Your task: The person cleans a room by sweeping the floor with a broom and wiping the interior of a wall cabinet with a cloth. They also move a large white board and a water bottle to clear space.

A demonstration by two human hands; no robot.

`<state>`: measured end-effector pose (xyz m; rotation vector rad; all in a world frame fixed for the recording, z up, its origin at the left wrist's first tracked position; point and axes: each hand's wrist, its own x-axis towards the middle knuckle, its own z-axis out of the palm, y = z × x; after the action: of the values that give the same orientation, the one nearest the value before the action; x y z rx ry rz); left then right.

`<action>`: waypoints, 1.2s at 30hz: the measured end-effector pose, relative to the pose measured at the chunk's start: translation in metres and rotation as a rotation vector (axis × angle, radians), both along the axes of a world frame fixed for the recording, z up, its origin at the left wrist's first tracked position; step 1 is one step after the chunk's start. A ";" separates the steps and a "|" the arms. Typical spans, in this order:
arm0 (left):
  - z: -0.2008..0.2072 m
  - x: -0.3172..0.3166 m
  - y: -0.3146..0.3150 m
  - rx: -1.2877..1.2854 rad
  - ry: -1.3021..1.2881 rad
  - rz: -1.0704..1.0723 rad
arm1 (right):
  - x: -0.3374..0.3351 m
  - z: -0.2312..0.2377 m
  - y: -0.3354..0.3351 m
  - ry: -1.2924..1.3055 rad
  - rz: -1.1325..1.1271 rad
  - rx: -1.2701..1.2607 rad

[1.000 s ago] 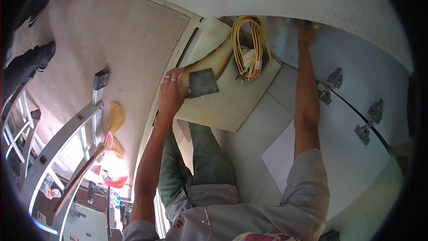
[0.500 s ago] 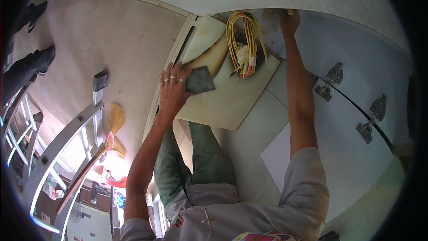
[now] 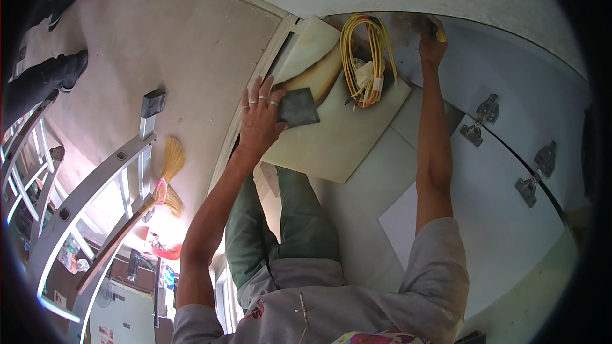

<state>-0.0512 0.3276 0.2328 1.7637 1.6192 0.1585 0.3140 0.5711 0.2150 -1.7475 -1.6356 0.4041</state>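
Observation:
My left hand (image 3: 260, 121) lies with fingers spread on the near-left part of a pale, brown-streaked board (image 3: 331, 146). Its fingertips and thumb touch the edge of a dark grey square (image 3: 298, 107), which lies flat. Ahead and to the right, my right hand (image 3: 433, 51) is closed around a yellow-and-black handle (image 3: 440, 35). The tool's working end cannot be made out. Between the hands, a bundled coil of yellow and red wires (image 3: 347, 57), wrapped with pale tape, rests on the board's far part.
Metal hinges (image 3: 472, 132) are fixed along the panel edge on the right. A white sheet (image 3: 398, 223) lies near my right elbow. To the left are an aluminium ladder (image 3: 95, 181), a straw broom (image 3: 172, 160) and another person's dark shoes (image 3: 76, 67).
The whole view has shifted slightly. My right hand has turned, so more of the yellow-and-black handle shows. My left hand stays beside the dark square.

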 end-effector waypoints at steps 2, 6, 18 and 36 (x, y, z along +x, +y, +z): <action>-0.002 0.001 -0.002 0.004 0.021 -0.022 | -0.003 0.005 -0.004 -0.053 -0.034 -0.027; 0.007 0.010 0.004 0.039 0.034 -0.130 | 0.006 -0.002 -0.007 -0.137 -0.016 0.045; -0.002 -0.003 0.016 0.146 0.015 -0.195 | 0.015 0.013 -0.002 -0.016 -0.010 0.174; -0.001 -0.005 0.009 -0.050 -0.194 0.224 | 0.000 -0.026 0.038 -0.380 0.002 0.160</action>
<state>-0.0561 0.3370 0.2314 1.4783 1.6587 0.3791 0.3141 0.6093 0.1890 -1.7765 -1.8717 -0.0659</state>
